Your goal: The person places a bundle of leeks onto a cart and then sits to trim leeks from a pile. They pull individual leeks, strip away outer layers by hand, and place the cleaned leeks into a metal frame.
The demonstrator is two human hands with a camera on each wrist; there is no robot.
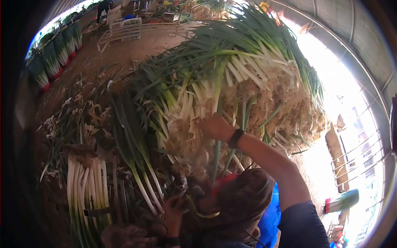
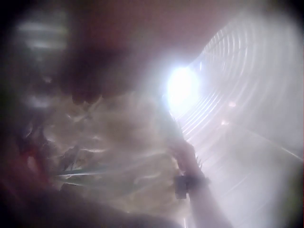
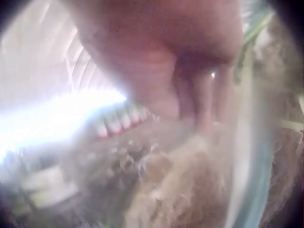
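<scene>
In the head view my right hand (image 1: 217, 127), with a dark band at the wrist, reaches into the roots (image 1: 188, 132) of a large heap of leeks (image 1: 248, 66). In the right wrist view its fingers (image 3: 206, 102) point down at the roots, blurred, beside a leek (image 3: 247, 152). Low in the head view, my left hand (image 1: 173, 211) has loosely bent fingers near the white ends of several long leeks (image 1: 142, 182). A pale leaf strip (image 1: 202, 213) curves beside it. The left wrist view is hazy, and nothing shows in that hand.
A row of leeks (image 1: 87, 177) lies in a metal frame (image 1: 97, 212) at lower left. Leaf scraps (image 1: 89, 109) litter the ground. Tied bundles (image 1: 51, 58) stand along the far left. Patterned cloth (image 1: 244, 194) and blue plastic (image 1: 269, 219) are close below my right arm.
</scene>
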